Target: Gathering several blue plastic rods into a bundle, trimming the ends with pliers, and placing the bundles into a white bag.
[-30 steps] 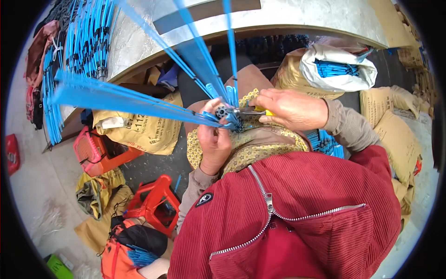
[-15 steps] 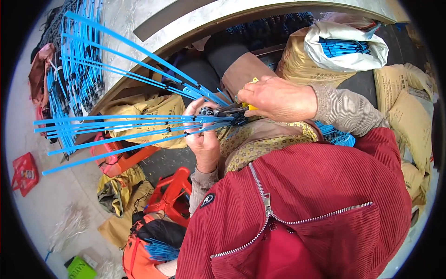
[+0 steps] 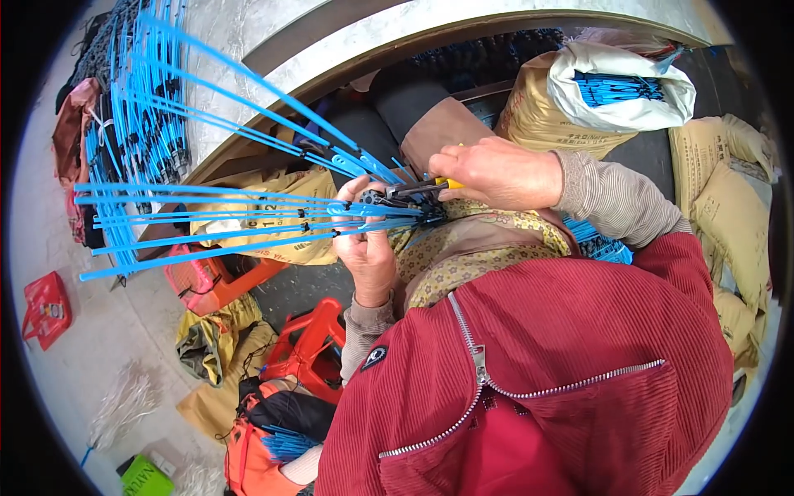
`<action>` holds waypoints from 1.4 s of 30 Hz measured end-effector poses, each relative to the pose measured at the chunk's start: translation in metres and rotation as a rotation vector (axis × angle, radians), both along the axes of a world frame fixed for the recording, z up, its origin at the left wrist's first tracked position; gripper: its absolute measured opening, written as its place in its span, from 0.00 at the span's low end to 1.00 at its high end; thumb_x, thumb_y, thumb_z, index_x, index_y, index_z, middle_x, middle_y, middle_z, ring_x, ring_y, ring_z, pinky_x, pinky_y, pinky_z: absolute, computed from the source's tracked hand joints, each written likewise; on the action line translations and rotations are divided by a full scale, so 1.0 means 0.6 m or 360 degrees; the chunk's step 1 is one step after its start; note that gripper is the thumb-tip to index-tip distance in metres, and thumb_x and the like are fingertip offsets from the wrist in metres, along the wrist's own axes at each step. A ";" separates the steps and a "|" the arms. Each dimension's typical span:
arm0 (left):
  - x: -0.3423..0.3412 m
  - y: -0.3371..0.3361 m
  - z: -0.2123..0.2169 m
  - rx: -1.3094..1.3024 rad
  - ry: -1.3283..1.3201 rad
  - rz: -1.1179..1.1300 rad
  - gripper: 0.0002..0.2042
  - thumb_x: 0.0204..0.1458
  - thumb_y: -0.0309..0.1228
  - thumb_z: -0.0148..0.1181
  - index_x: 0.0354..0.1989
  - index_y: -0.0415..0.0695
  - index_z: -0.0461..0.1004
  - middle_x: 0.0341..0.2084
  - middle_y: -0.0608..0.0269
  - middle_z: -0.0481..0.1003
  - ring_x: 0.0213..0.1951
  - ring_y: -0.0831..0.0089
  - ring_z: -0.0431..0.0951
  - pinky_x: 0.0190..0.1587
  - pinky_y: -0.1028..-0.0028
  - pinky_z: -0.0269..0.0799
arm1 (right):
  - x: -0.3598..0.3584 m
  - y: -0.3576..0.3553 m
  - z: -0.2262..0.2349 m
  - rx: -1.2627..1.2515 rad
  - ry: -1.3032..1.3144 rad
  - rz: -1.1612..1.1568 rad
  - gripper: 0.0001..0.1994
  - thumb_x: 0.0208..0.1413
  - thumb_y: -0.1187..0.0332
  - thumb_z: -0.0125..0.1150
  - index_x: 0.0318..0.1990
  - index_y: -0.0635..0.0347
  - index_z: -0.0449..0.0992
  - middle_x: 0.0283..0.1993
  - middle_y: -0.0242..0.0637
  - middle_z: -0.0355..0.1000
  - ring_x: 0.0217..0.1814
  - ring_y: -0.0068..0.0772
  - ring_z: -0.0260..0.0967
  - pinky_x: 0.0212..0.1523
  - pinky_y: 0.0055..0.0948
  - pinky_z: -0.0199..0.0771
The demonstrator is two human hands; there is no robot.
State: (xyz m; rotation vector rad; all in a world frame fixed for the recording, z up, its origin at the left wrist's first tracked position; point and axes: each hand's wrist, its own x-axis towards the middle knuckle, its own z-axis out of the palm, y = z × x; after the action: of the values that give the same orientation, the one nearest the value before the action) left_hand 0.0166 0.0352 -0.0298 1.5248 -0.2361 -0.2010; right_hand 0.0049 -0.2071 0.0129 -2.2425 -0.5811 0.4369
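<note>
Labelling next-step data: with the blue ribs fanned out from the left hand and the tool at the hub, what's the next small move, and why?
Probably squeeze the pliers at the hub: the right hand holds them with the tip against the small round hub, which the left hand grips, and the blue ribs fan out leftward from it.
</note>
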 end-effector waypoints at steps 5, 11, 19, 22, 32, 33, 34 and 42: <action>0.002 -0.001 0.001 0.0059 0.0018 0.0042 0.18 0.62 0.24 0.53 0.60 0.33 0.63 0.47 0.55 0.76 0.48 0.73 0.77 0.52 0.74 0.73 | 0.002 0.002 0.004 -0.0074 0.0009 -0.0004 0.16 0.62 0.61 0.59 0.45 0.65 0.66 0.41 0.53 0.72 0.43 0.60 0.74 0.41 0.49 0.74; 0.004 0.001 -0.003 0.0171 -0.0065 0.0048 0.17 0.62 0.23 0.53 0.59 0.33 0.64 0.47 0.55 0.76 0.47 0.73 0.76 0.52 0.75 0.72 | 0.001 0.003 -0.010 0.0047 -0.0091 -0.0006 0.16 0.62 0.61 0.58 0.45 0.65 0.66 0.40 0.53 0.72 0.43 0.59 0.73 0.40 0.49 0.75; 0.001 -0.012 0.012 0.0117 -0.0045 0.0074 0.14 0.62 0.21 0.52 0.55 0.31 0.65 0.42 0.55 0.75 0.44 0.70 0.76 0.50 0.72 0.73 | 0.002 0.006 -0.015 -0.0026 -0.0037 0.0000 0.16 0.60 0.62 0.61 0.45 0.64 0.65 0.40 0.50 0.70 0.43 0.57 0.71 0.41 0.48 0.73; 0.002 -0.012 0.012 0.0135 -0.0043 0.0070 0.14 0.62 0.21 0.51 0.55 0.31 0.65 0.42 0.54 0.75 0.43 0.70 0.76 0.50 0.71 0.73 | 0.004 0.005 -0.009 -0.0042 -0.0004 0.0003 0.16 0.60 0.61 0.60 0.44 0.64 0.65 0.39 0.50 0.70 0.42 0.57 0.71 0.40 0.47 0.73; 0.001 -0.011 0.008 0.0103 -0.0029 0.0063 0.15 0.63 0.22 0.51 0.57 0.31 0.65 0.46 0.53 0.74 0.47 0.71 0.76 0.52 0.73 0.72 | 0.012 0.019 0.018 -0.0768 -0.0317 -0.0106 0.12 0.51 0.65 0.61 0.40 0.57 0.68 0.35 0.40 0.71 0.39 0.45 0.75 0.34 0.39 0.74; 0.001 -0.011 0.004 0.0057 0.0005 0.0099 0.15 0.63 0.22 0.51 0.56 0.30 0.64 0.46 0.52 0.74 0.47 0.69 0.76 0.52 0.71 0.72 | 0.009 0.021 0.019 -0.0857 -0.0556 -0.0084 0.12 0.51 0.65 0.61 0.41 0.57 0.69 0.35 0.39 0.70 0.40 0.42 0.75 0.35 0.37 0.74; 0.002 -0.012 0.001 0.0057 0.0000 0.0099 0.15 0.63 0.22 0.51 0.56 0.30 0.64 0.46 0.52 0.74 0.47 0.69 0.76 0.52 0.71 0.72 | 0.007 0.023 0.021 -0.0943 -0.0795 -0.0062 0.13 0.50 0.65 0.60 0.43 0.57 0.71 0.36 0.38 0.70 0.40 0.39 0.74 0.36 0.35 0.74; 0.004 -0.011 0.003 0.0031 0.0019 0.0227 0.15 0.63 0.21 0.52 0.57 0.30 0.64 0.49 0.53 0.72 0.50 0.69 0.74 0.56 0.72 0.70 | 0.007 0.032 0.046 -0.0910 -0.1764 0.0017 0.22 0.52 0.62 0.58 0.54 0.63 0.73 0.43 0.39 0.70 0.48 0.34 0.70 0.42 0.35 0.70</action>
State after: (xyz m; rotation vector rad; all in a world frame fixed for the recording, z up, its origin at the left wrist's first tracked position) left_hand 0.0187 0.0287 -0.0279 1.5528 -0.1157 -0.0993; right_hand 0.0092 -0.1880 0.0403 -2.9218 -1.1047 -0.8223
